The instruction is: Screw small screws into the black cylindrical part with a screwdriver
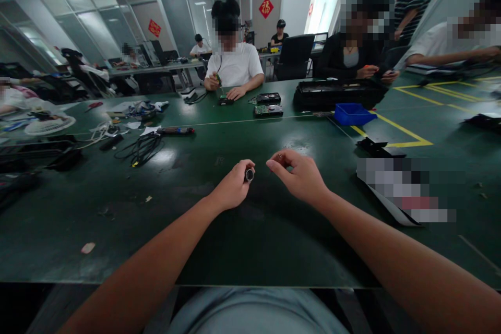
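My left hand (231, 189) is closed around a small dark cylinder with a shiny metal rim (249, 175); its round end faces me, and the fingers hide the rest. A short gap to the right, my right hand (303, 176) hangs over the table with thumb and fingers curled together in a pinch. Whatever may be between those fingertips is too small or hidden to make out. Both hands are above the dark green tabletop (250, 250) and apart from each other.
Left of my hands lie a coiled black cable (143, 148) and a dark pen-shaped tool (176, 130). A blue tray (353, 114), a long black housing (338, 95) and a white sheet (391, 201) are on the right. Across the table a person (234, 62) works on a small device.
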Tool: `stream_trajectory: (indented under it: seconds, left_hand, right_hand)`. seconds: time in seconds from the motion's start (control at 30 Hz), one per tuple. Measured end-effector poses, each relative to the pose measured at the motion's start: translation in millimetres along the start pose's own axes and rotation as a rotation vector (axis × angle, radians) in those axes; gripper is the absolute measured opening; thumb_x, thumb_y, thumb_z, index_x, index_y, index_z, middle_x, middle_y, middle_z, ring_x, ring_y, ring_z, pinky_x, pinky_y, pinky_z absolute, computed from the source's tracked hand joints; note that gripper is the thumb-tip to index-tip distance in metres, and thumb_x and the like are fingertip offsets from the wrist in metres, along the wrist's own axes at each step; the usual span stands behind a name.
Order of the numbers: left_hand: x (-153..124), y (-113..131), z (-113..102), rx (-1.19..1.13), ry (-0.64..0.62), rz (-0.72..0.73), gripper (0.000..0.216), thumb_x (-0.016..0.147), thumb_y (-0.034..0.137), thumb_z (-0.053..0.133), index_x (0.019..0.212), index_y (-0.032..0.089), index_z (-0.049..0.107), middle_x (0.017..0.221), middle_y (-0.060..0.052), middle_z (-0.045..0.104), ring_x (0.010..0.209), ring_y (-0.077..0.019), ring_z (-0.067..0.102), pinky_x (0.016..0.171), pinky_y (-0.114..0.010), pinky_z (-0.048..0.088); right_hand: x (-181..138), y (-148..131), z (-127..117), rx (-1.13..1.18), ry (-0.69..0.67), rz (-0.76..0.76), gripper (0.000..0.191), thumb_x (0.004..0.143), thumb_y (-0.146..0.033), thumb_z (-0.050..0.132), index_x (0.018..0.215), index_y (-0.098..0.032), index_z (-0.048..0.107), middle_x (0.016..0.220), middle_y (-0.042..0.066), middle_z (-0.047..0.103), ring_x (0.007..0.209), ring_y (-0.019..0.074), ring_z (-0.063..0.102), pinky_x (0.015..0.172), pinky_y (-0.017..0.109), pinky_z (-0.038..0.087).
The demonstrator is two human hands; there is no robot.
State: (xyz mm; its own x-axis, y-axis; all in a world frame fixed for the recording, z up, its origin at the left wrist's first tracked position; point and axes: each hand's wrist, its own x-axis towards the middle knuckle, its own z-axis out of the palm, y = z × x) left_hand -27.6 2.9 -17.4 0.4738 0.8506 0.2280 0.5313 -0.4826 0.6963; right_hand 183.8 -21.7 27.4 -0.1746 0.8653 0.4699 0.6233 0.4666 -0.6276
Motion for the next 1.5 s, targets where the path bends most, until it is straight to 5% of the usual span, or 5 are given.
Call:
stream_trajectory:
  seconds: [0.2, 0.8, 1.13, 1.5]
  left_hand:
    - [1.7, -6.5, -5.2, 0.015, 0.043, 0.076, 0.034, 0.087, 0.014, 0.061, 0.120, 0.023, 0.061, 0.123, -0.006, 0.059, 0.117, -0.0219, 0.054, 0.108, -0.043, 0.041]
    - [2.3, -6.7, -5.9, -0.027, 0.137, 0.031, 0.038, 0.089, 0.023, 0.065, 0.127, 0.025, 0.059, 0.127, -0.005, 0.062, 0.120, -0.0212, 0.056, 0.108, -0.039, 0.040]
    - [0.0, -3.3, -7.5, -0.030, 0.103, 0.023, 0.040, 0.088, 0.025, 0.067, 0.128, 0.027, 0.060, 0.125, -0.004, 0.063, 0.118, -0.0216, 0.056, 0.106, -0.040, 0.041]
    - [-0.5, -1.4, -8.0, 0.021, 0.071, 0.032, 0.039, 0.089, 0.026, 0.066, 0.127, 0.026, 0.061, 0.125, -0.004, 0.064, 0.117, -0.0221, 0.056, 0.106, -0.041, 0.041]
  right_hand:
    - [-2.7, 3.5, 2.0, 0.187, 0.106, 0.019, 0.020, 0.093, -0.035, 0.055, 0.099, -0.020, 0.066, 0.084, 0.005, 0.074, 0.077, 0.0191, 0.070, 0.071, 0.033, 0.052]
    - [-0.3, 6.5, 5.0, 0.231, 0.116, 0.059, 0.021, 0.093, -0.036, 0.055, 0.099, -0.019, 0.065, 0.085, 0.006, 0.074, 0.078, 0.0196, 0.070, 0.072, 0.034, 0.052]
    - [2.5, 5.2, -1.7, 0.005, 0.151, 0.108, 0.038, 0.085, -0.053, 0.064, 0.064, -0.022, 0.058, 0.054, -0.002, 0.058, 0.048, 0.0118, 0.048, 0.050, 0.027, 0.035]
    - [1.2, 3.9, -4.7, 0.127, -0.010, -0.043, 0.013, 0.091, -0.032, 0.058, 0.098, -0.023, 0.064, 0.089, 0.004, 0.072, 0.081, 0.0203, 0.067, 0.072, 0.035, 0.050]
